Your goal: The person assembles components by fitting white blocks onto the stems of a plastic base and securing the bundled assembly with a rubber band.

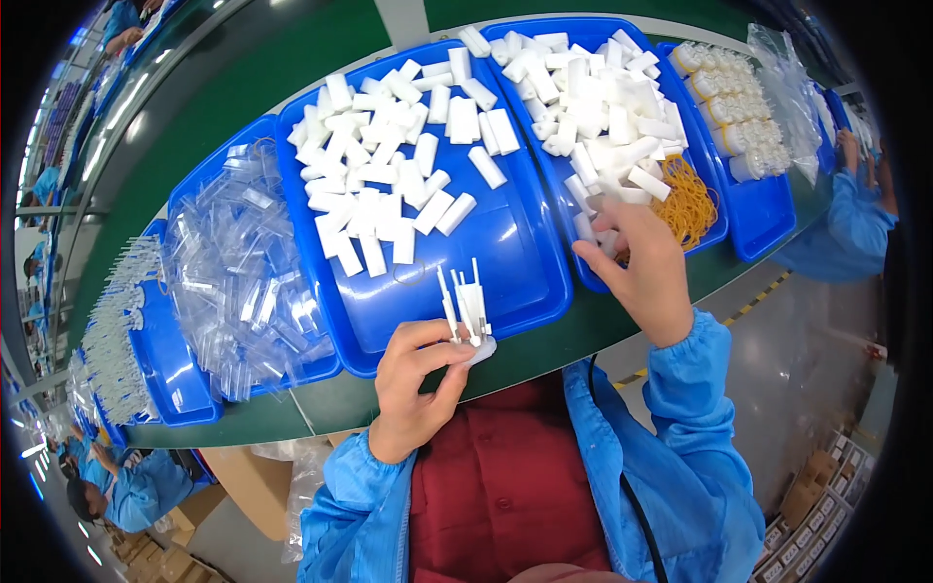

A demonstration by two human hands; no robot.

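Observation:
My left hand (418,379) pinches a small white plastic part (468,316) between thumb and fingers, just over the near edge of the middle blue tray (496,243). Several thin white prongs of differing length stand up from its base. Over the near side of the right blue tray (714,228), my right hand (643,262) is bent with thumb and fingers apart. Its fingertips are among white blocks (593,102), some showing through the gap. Beside it lies a heap of yellow rubber bands (688,204). More white blocks (364,155) lie loose in the middle tray.
To the left, a blue tray holds clear plastic pieces (243,272); beyond it are thin white sticks (121,330). At the far right, bundled white parts (734,112) sit in a tray beside a clear plastic bag (787,97). Co-workers in blue sleeves (841,233) work on both sides.

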